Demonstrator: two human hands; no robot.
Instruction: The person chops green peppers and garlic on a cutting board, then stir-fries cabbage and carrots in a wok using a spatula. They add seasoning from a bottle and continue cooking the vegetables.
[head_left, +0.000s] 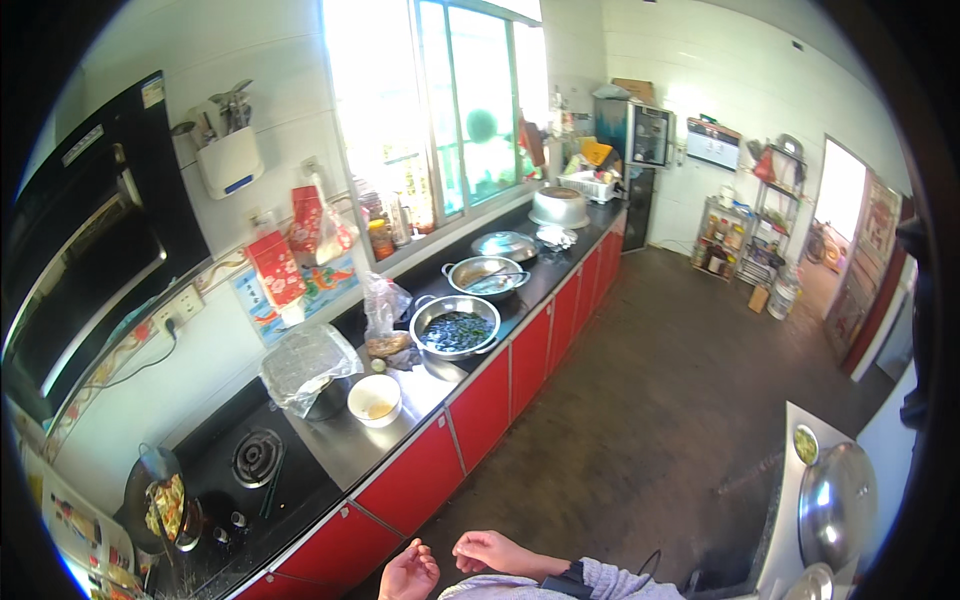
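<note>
Both my hands are at the bottom of the head view, near each other but apart, in front of the red cabinets. My left hand (410, 573) has its fingers loosely curled, with no object visible in it. Beside it, my right hand (486, 552) is also curled, and nothing shows in its grip. The steel counter (337, 442) lies beyond them, bearing a white bowl (361, 391) with a little food in it. At the lower left, a wok (137, 491) of cooked food stands on the gas stove (300, 491), near a bare burner and a pair of chopsticks (271, 480).
Steel basins, one holding dark leafy greens (456, 332), line the counter (592, 232) under the window. A large steel lid (836, 502) lies on a surface at the lower right. Dark floor (637, 390) stretches towards racks (720, 236) and an open doorway.
</note>
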